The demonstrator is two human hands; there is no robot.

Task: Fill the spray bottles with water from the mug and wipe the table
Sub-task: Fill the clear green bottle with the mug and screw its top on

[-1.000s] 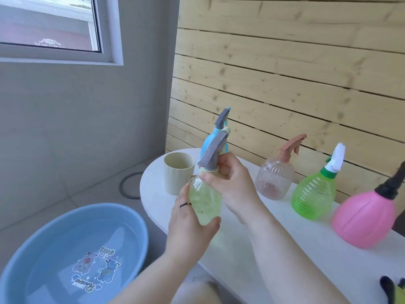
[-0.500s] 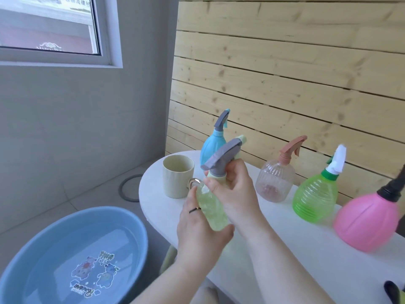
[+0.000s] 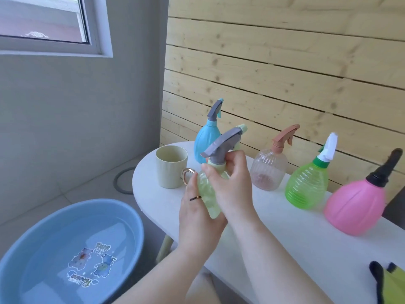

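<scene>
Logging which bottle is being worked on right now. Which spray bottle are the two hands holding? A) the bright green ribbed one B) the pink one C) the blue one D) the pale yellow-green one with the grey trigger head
D: the left hand grips the body of the pale yellow-green spray bottle while the right hand holds its collar below the grey trigger head.

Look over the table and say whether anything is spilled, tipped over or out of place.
Nothing stands out. The blue bottle, clear bottle, green bottle and pink bottle stand upright on the table, as does the mug. Only the yellow-green bottle tilts, held between the left hand and right hand. No spill shows.
</scene>
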